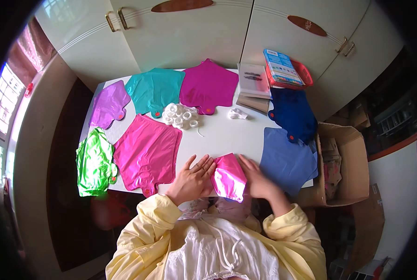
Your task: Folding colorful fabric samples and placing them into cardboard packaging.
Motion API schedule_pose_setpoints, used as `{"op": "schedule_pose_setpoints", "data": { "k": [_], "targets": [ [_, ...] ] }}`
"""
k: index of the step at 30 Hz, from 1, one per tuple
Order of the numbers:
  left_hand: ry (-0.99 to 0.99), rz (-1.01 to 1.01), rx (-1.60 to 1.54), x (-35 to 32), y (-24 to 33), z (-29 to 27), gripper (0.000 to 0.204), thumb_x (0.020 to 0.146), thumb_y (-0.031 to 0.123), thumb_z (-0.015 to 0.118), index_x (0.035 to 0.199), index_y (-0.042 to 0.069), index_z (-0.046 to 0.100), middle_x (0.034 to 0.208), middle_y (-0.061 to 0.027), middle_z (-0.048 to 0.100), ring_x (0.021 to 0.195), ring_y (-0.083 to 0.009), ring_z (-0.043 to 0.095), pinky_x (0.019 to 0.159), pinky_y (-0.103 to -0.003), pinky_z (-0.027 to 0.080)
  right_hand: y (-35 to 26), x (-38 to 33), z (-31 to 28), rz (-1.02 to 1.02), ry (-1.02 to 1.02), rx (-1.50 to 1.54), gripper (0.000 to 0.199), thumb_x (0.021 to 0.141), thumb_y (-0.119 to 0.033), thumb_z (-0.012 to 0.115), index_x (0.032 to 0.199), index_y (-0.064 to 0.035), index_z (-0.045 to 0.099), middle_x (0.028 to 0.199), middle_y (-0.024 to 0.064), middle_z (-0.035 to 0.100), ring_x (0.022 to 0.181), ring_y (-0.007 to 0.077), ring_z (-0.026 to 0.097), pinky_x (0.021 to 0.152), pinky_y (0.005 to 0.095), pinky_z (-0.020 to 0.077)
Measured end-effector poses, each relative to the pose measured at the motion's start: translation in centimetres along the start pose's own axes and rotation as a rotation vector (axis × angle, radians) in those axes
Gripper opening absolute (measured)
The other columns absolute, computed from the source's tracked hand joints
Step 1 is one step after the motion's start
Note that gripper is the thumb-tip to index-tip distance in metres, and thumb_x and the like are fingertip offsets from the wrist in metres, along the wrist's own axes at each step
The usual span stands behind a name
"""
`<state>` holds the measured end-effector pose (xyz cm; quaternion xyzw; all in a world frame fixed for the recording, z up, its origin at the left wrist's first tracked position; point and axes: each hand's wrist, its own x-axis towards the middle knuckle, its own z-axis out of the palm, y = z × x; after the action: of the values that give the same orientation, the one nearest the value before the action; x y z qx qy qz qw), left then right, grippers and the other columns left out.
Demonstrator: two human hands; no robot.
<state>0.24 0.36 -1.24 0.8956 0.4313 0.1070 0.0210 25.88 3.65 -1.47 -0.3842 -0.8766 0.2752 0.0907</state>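
Observation:
A folded, shiny pink foil piece [230, 177], which looks like a flat foil balloon, lies at the table's near edge between my hands. Flat on its left side rests my left hand [193, 179], fingers stretched and touching the foil. My right hand [259, 181] is along the right side, its fingers extended and a little blurred. Left of them is a larger flat pink foil balloon [148, 151], with a shiny green one [95, 161] beyond it. A matte blue foil sheet [287, 158] spreads to the right of my right hand.
Purple [109, 103], teal [155, 89], magenta [208, 86] and dark blue [292, 112] pieces line the white table. White ribbon rolls [178, 115] and a small white bundle [237, 114] sit mid-table. Packets [254, 84], a red basket [303, 72] and a cardboard box [346, 198] stand right.

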Motion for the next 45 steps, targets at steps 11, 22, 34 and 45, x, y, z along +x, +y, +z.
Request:
{"op": "schedule_pose_setpoints", "data": {
  "k": [11, 22, 34, 45],
  "targets": [
    [-0.004, -0.010, -0.028, 0.0, 0.2, 0.3, 0.081, 0.074, 0.045, 0.061, 0.139, 0.003, 0.037, 0.138, -0.0138, 0.045, 0.136, -0.0249, 0.034, 0.112, -0.049, 0.020, 2.3, 5.2, -3.4, -0.600, 0.182, -0.431, 0.039, 0.082, -0.011, 0.055, 0.121, -0.0058, 0.058, 0.121, 0.0087, 0.060, 0.113, 0.0215, 0.057, 0.098, 0.0342, 0.0455],
    [-0.024, -0.028, -0.032, -0.4, 0.3, 0.2, 0.081, 0.075, 0.049, 0.061, 0.141, 0.008, 0.037, 0.139, -0.0150, 0.044, 0.137, -0.0286, 0.031, 0.112, -0.050, 0.018, 3.7, 6.4, -1.6, -0.652, 0.246, -0.428, 0.032, 0.083, -0.011, 0.053, 0.112, -0.0077, 0.064, 0.117, 0.0064, 0.064, 0.109, 0.0196, 0.061, 0.096, 0.0330, 0.0485],
    [-0.107, 0.008, -0.025, -0.6, 0.4, -0.4, 0.084, 0.076, 0.055, 0.060, 0.144, 0.015, 0.034, 0.143, -0.0167, 0.039, 0.139, -0.0349, 0.023, 0.112, -0.051, 0.016, 1.7, 4.7, -2.7, -0.686, 0.109, -0.382, 0.036, 0.086, -0.014, 0.049, 0.121, -0.0119, 0.059, 0.125, 0.0062, 0.058, 0.117, 0.0198, 0.055, 0.103, 0.0362, 0.0412],
    [-0.008, -0.051, -0.077, -1.2, 2.3, 0.0, 0.080, 0.075, 0.046, 0.065, 0.138, 0.005, 0.040, 0.138, -0.0164, 0.045, 0.137, -0.0303, 0.030, 0.111, -0.050, 0.020, 2.9, 3.8, -1.0, -0.674, 0.113, -0.307, 0.037, 0.086, -0.015, 0.049, 0.121, -0.0131, 0.060, 0.126, 0.0056, 0.058, 0.115, 0.0191, 0.056, 0.102, 0.0367, 0.0434]
  ]
}}
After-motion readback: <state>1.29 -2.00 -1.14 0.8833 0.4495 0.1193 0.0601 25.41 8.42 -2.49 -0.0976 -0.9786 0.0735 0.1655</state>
